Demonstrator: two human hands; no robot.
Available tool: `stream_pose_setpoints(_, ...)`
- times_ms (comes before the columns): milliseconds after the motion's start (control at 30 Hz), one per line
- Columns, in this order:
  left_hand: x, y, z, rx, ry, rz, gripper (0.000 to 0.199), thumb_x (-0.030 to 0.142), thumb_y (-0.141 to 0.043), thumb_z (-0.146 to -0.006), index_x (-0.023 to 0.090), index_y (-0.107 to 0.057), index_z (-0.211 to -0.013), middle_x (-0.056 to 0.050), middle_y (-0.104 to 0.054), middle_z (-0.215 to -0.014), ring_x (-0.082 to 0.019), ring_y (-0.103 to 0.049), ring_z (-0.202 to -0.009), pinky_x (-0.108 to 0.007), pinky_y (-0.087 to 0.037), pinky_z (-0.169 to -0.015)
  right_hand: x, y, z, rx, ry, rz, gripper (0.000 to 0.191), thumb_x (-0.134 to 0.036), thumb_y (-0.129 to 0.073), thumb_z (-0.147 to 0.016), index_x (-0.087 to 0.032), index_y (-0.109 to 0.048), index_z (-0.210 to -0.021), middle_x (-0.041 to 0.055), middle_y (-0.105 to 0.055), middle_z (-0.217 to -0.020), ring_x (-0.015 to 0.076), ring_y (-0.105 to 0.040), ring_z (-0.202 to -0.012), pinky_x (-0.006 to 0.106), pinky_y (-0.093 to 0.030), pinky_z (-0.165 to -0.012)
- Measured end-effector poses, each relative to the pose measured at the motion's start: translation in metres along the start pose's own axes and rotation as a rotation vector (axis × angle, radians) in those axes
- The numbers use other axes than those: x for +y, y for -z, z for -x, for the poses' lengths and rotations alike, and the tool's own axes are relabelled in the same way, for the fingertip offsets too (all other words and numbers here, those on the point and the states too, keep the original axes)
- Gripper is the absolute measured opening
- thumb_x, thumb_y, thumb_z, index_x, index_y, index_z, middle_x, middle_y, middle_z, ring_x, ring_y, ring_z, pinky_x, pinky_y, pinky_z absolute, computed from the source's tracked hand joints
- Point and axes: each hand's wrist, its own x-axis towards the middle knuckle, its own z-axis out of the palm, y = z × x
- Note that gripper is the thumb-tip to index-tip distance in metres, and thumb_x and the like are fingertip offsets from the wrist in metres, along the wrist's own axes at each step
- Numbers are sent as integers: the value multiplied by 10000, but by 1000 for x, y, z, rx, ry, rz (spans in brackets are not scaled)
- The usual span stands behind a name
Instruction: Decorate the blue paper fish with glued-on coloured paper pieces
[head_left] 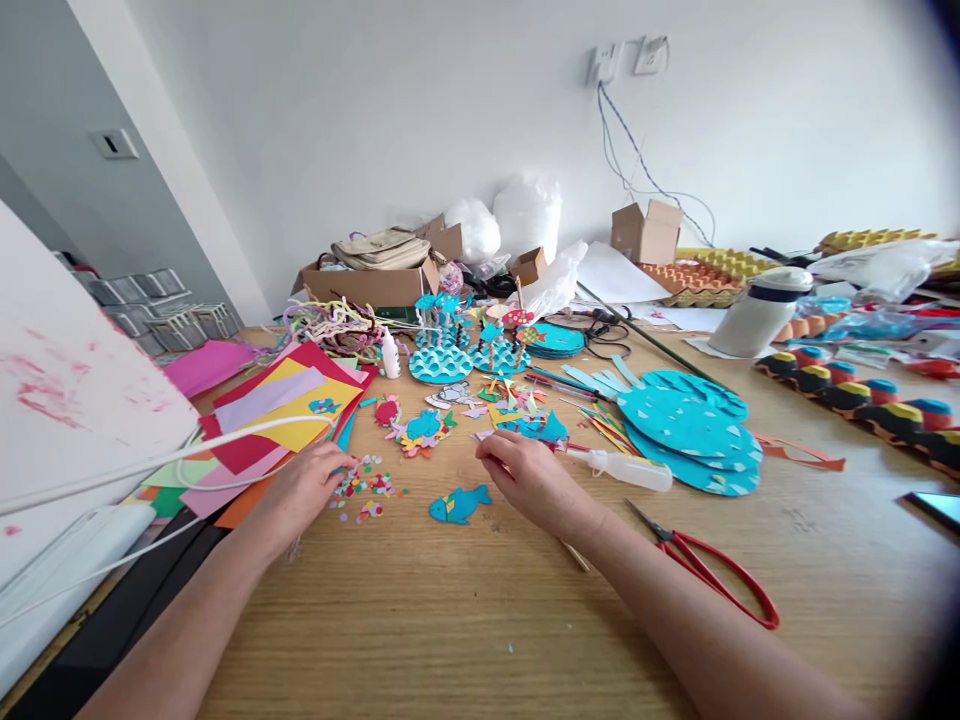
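My left hand [311,485] is at the left edge of a scatter of small coloured paper dots [367,488], its fingers bent together; whatever they may hold is too small to make out. To the right, my right hand [525,475] is closed, its fingertips pinched at a small pale tip. Between and below the hands a blue paper fish [460,505] with a yellow band lies flat on the wooden table [405,620]. A white glue bottle [626,468] lies on its side just right of my right hand. Red-handled scissors [701,560] rest beside my right forearm.
Coloured paper sheets [300,405] lie at the left. Paper sea-creature cutouts [424,428] and standing blue models [442,362] are farther back. Blue paper discs [686,425], a white jar [761,312] and painted egg cartons [862,400] are at the right. A white cable [225,440] crosses the left side.
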Motion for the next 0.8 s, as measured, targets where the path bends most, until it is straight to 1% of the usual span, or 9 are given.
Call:
stream_pose_setpoints(100, -5, -2, 1, -32, -13, -84, 260, 180, -423, -763, 183, -666, -857, -68, -647, -853, -206, -566, -846, -328, -438, -782, 0, 0, 0, -9, 6, 6, 179, -116, -405, -818, -151, -581, -819, 58, -599, -827, 130, -549, -755, 219, -394, -668)
stream_pose_setpoints(167, -5, -3, 4, -48, -22, -95, 284, 166, -396, -778, 192, -668, -854, -58, -646, -826, -198, -567, -823, -327, -443, -773, 0, 0, 0, -15, 9, 9, 178, -114, -405, -818, -150, -579, -822, 55, -599, -824, 129, -548, -747, 218, -391, -662)
stream_pose_setpoints(233, -2, -5, 7, -56, -43, -68, 324, 133, -363, -785, 210, -658, -895, -48, -652, -881, -187, -568, -865, -325, -433, -812, 0, -1, 0, -20, 12, 12, 179, -113, -403, -820, -150, -578, -821, 53, -598, -822, 129, -547, -742, 217, -388, -656)
stream_pose_setpoints(333, 5, -6, 11, -74, -85, -29, 373, 84, -350, -765, 202, -639, -968, -66, -640, -1029, -195, -546, -988, -350, -386, -907, 1, -1, -1, -24, 17, 17, 178, -112, -404, -817, -152, -578, -816, 52, -598, -819, 131, -545, -741, 217, -385, -647)
stream_pose_setpoints(433, 9, -6, 11, -97, -57, -4, 420, 64, -335, -740, 190, -622, -1020, -72, -635, -1062, -205, -557, -1000, -354, -410, -891, 1, -1, -1, -26, 22, 17, 181, -107, -404, -813, -154, -579, -816, 52, -598, -814, 130, -545, -739, 218, -384, -645)
stream_pose_setpoints(533, 6, -4, 9, -48, 17, -4, 482, 51, -297, -719, 179, -584, -1085, -63, -633, -1062, -205, -565, -992, -350, -441, -859, 0, 0, -1, -30, 21, 16, 180, -106, -404, -812, -153, -578, -811, 54, -596, -810, 129, -544, -737, 218, -384, -644)
stream_pose_setpoints(633, 0, -4, 9, 9, 30, -58, 484, 42, -305, -680, 145, -613, -1038, -82, -633, -1053, -231, -535, -1040, -383, -402, -913, -1, 0, -1, -43, 22, 14, 173, -109, -406, -813, -155, -572, -806, 51, -593, -805, 124, -542, -724, 213, -381, -634)
stream_pose_setpoints(700, -2, -7, 11, -7, 33, -74, 485, 36, -319, -667, 144, -620, -1031, -88, -626, -1070, -241, -514, -1072, -390, -386, -933, -1, -1, -1, -51, 21, 14, 169, -109, -406, -813, -154, -568, -803, 49, -591, -804, 123, -541, -717, 210, -377, -627)
stream_pose_setpoints(800, 1, -13, 13, -32, 8, -37, 517, 27, -315, -682, 188, -585, -1091, -63, -602, -1124, -220, -493, -1102, -376, -377, -943, 0, -1, -1, -58, 21, 24, 169, -103, -406, -811, -154, -566, -798, 47, -592, -800, 122, -539, -713, 210, -372, -623)
